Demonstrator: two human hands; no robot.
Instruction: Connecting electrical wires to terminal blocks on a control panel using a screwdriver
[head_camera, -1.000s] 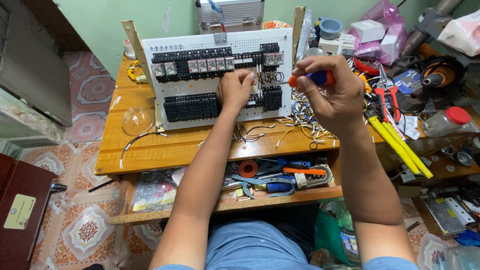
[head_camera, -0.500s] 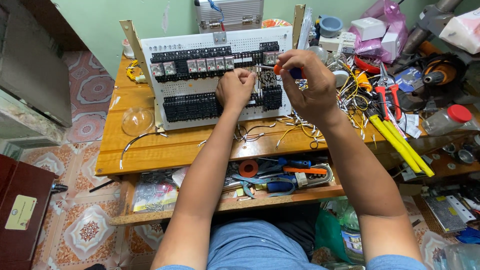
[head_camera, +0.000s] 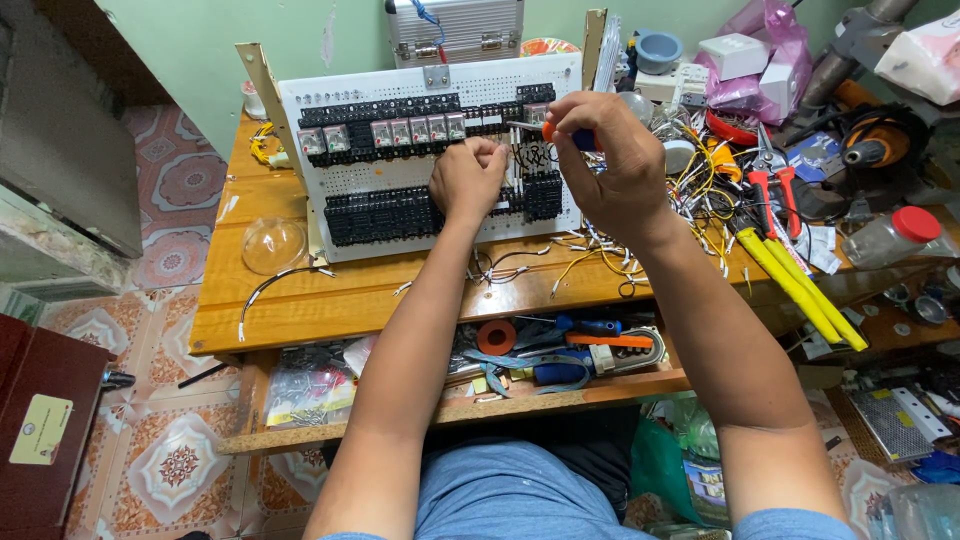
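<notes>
Lying nearest the person, the open drawer (head_camera: 560, 400) under the wooden table (head_camera: 300, 310) held a red tape roll (head_camera: 496, 337), blue-handled tools and a clear bag of small parts at its 9 o'clock end; its front edge jutted out over the person's lap. Beyond it, the table's near edge ran bare toward 9 o'clock, where a clear dome (head_camera: 273, 245) sat alone. Loose wires (head_camera: 600, 262) littered the strip below the white panel (head_camera: 440, 150). The left hand (head_camera: 468, 180) was curled into a loose fist against the panel's middle, fingers tucked narrow; what they pinched could not be told. The right hand (head_camera: 615, 165), at 3 o'clock from it, gripped an orange-handled screwdriver (head_camera: 550, 130) with its tip toward the panel's upper row. Yellow-handled cutters (head_camera: 800, 285) and clutter crowded the 3 o'clock side. Farthest, a metal case (head_camera: 460, 30) stood against the green wall, and a blue bowl (head_camera: 658, 48) sat at 1 o'clock.
</notes>
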